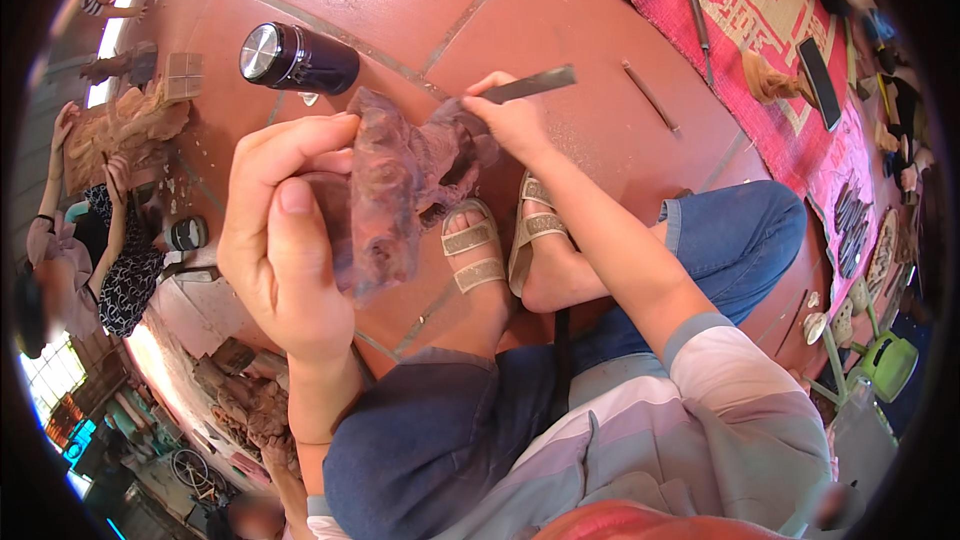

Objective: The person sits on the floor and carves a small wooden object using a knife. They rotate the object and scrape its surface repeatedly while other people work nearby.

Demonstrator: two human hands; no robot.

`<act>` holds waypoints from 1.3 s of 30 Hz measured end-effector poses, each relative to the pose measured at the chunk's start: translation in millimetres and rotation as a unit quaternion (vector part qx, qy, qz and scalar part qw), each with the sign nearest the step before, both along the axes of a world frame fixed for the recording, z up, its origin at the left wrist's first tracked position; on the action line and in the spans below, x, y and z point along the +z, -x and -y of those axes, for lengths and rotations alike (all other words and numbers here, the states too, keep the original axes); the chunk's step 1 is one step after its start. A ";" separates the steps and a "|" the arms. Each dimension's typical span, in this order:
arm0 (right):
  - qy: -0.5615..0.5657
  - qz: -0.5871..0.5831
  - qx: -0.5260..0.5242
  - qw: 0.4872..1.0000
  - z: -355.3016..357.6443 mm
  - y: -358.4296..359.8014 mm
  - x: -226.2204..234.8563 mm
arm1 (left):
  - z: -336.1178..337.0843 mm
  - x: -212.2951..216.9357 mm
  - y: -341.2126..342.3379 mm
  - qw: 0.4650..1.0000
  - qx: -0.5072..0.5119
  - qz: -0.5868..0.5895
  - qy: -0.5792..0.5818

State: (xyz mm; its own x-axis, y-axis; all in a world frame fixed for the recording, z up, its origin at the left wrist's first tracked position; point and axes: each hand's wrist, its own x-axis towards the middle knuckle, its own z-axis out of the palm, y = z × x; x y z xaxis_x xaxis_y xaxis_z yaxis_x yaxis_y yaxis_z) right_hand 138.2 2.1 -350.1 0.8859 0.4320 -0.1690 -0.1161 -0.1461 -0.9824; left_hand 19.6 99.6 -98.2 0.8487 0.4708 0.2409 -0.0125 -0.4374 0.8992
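Observation:
A reddish-brown wood carving (385, 205), with rounded knobs on its near face and a hollowed far part, is raised above the floor between my hands. Its left side is gripped by my left hand (285, 230), fingers on top and thumb toward me. My right hand (512, 125) pinches a flat, dark, blade-like hand tool (540, 83) at the carving's far right end. The tool's wide end sticks out to the right; its other end is hidden by the fingers and carving, so its exact kind is unclear.
A dark lidded flask (300, 58) lies on the tiled floor beyond the carving. A thin rod (650, 97) is to the right. The red mat (690, 0) carries a chisel (702, 40), a phone (819, 85) and a small carving (768, 78). Another person (75, 270) works at left.

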 end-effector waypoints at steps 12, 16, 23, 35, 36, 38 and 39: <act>0.072 -0.027 0.032 0.997 -5.5 4.3 5.9 | -1.0 -4.8 0.7 1.000 0.009 0.013 0.027; -0.055 -0.125 0.013 0.991 10.0 -11.6 -14.3 | -0.1 2.7 0.0 0.999 -0.014 -0.019 -0.040; 0.008 -0.037 0.027 0.999 4.7 -11.3 -4.0 | -1.6 4.7 0.0 0.999 -0.009 -0.018 -0.049; -0.014 -0.114 0.035 0.993 11.7 -11.6 -1.7 | -1.8 3.9 -0.1 0.999 -0.016 -0.009 -0.039; -0.015 -0.119 0.015 0.993 9.3 -10.3 0.2 | -1.2 1.7 -0.2 0.999 -0.011 -0.005 -0.033; 0.030 -0.033 0.014 0.999 -0.3 -5.8 5.2 | -0.2 -4.5 -1.0 1.000 -0.003 0.016 -0.009; 0.076 -0.009 0.036 0.996 -7.3 -1.2 16.1 | -1.4 -4.9 -1.6 0.999 -0.001 0.033 0.005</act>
